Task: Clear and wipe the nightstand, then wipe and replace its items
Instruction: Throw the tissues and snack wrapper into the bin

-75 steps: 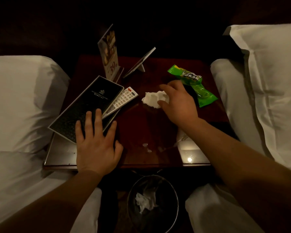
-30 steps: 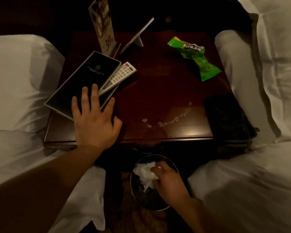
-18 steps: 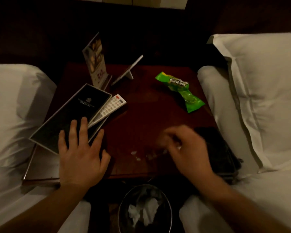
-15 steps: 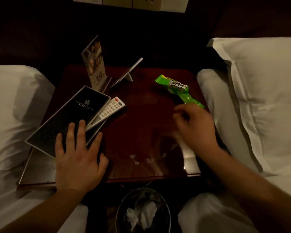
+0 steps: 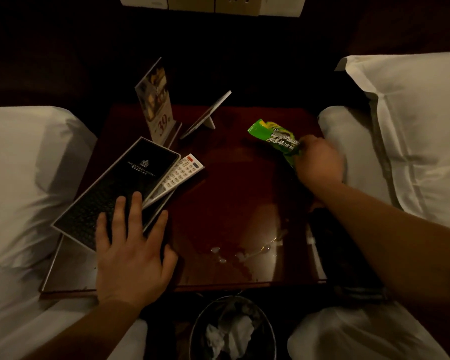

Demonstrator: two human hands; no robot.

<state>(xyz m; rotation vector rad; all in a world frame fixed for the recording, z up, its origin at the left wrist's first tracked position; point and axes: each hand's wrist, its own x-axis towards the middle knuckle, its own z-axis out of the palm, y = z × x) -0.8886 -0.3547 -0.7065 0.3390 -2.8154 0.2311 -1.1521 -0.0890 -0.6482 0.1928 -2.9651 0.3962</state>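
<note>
At the far left a white pillow point(image 5: 24, 165) lies against the nightstand point(image 5: 231, 198). The left hand point(image 5: 133, 250) lies flat with fingers spread, pressing on the near corner of a black folder point(image 5: 120, 183) that juts past the nightstand's left edge. A white remote control point(image 5: 183, 171) is tucked partly under that folder. Behind them stand a printed price card point(image 5: 156, 105) and a small easel card point(image 5: 208, 115). Pale droplets point(image 5: 244, 253) sit on the polished wood near the front edge. Below it stands a waste bin point(image 5: 264, 320) with crumpled tissue point(image 5: 229, 333) inside. To the right, the right hand point(image 5: 318, 162) pinches the near end of a green snack wrapper point(image 5: 273, 136), its far end lying on the wood.

The risks, as I judge them:
- Dragging the wrapper towards the bin could smear the droplets or drip residue.
- If the left hand lifts or shifts, the overhanging folder may tip, and the remote could slide with it.
- A wide sweep of the right arm could catch the dark object point(image 5: 335, 242) at the right edge, which I cannot identify.
</note>
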